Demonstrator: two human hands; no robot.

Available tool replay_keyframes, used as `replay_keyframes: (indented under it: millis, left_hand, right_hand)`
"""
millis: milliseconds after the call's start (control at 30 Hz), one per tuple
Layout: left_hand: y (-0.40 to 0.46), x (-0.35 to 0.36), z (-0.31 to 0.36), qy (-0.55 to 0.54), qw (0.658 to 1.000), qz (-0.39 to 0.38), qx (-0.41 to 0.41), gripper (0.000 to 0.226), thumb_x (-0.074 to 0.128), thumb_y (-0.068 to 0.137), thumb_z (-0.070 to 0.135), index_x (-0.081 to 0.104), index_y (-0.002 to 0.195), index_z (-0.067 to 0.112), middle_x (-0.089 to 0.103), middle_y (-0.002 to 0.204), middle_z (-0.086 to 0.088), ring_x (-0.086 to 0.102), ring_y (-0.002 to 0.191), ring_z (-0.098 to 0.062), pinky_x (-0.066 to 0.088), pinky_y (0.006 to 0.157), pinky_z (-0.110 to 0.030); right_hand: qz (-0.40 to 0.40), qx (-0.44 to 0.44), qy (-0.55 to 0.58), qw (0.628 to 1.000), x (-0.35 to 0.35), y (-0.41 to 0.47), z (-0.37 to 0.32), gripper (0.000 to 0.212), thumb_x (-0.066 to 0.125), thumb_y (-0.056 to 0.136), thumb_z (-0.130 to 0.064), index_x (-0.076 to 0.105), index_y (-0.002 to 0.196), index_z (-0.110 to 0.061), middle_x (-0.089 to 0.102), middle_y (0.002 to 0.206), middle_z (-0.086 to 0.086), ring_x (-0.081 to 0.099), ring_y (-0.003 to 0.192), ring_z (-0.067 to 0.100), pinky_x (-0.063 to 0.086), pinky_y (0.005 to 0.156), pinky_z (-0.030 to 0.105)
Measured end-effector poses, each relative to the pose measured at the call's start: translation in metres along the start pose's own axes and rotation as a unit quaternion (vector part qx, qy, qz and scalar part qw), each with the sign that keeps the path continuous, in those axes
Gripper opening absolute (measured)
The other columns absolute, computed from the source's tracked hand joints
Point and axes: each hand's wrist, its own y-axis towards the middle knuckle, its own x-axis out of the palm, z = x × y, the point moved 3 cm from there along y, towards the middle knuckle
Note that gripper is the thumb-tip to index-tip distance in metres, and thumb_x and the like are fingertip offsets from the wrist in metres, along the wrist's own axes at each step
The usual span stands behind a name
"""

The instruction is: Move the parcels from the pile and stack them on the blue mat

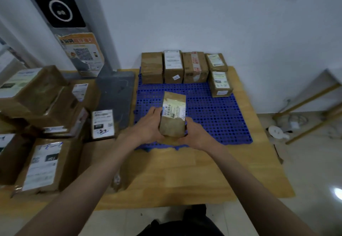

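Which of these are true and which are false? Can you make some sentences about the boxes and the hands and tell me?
1. Both hands hold one parcel. True: the left hand and right hand grip its sides.
2. The mat is red. False: it is blue with holes.
3. Parcels already stand on the mat along the wall. True: a row of parcels sits at its far edge.
4. The pile of parcels lies on the person's right. False: it is on the left.
5. The held parcel has no label. False: a white label shows on top.
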Motion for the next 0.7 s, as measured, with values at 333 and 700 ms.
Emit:
replay_keyframes:
  millis: [333,700]
  left_hand:
    - [0.119,0.045,0.082,0.001,0.998,-0.061,0.0,0.106,0.08,0.077,0.029,0.009,0.155,0.014,0.022,0.148,-0.004,0.052,0.112,-0.025,0.051,0.09,-0.042]
    - [0.232,0.082,0.103,-0.064,0.993,-0.062,-0.074,0.106,0.079,0.079,0.026,0.005,0.156,0.019,0.017,0.152,-0.003,0.043,0.127,-0.028,0.047,0.091,-0.034]
  right_hand:
    - [-0.009,0.036,0.02,0.999,-0.087,0.053,0.11,0.072,0.076,0.081,-0.016,0.032,0.138,-0.011,0.052,0.126,0.01,0.056,0.095,0.024,0.051,0.072,0.037]
    - [-0.024,0.04,0.011,0.999,-0.146,0.141,0.163,0.092,0.081,0.076,-0.026,0.026,0.147,-0.007,0.048,0.135,0.015,0.052,0.117,0.032,0.05,0.091,0.042]
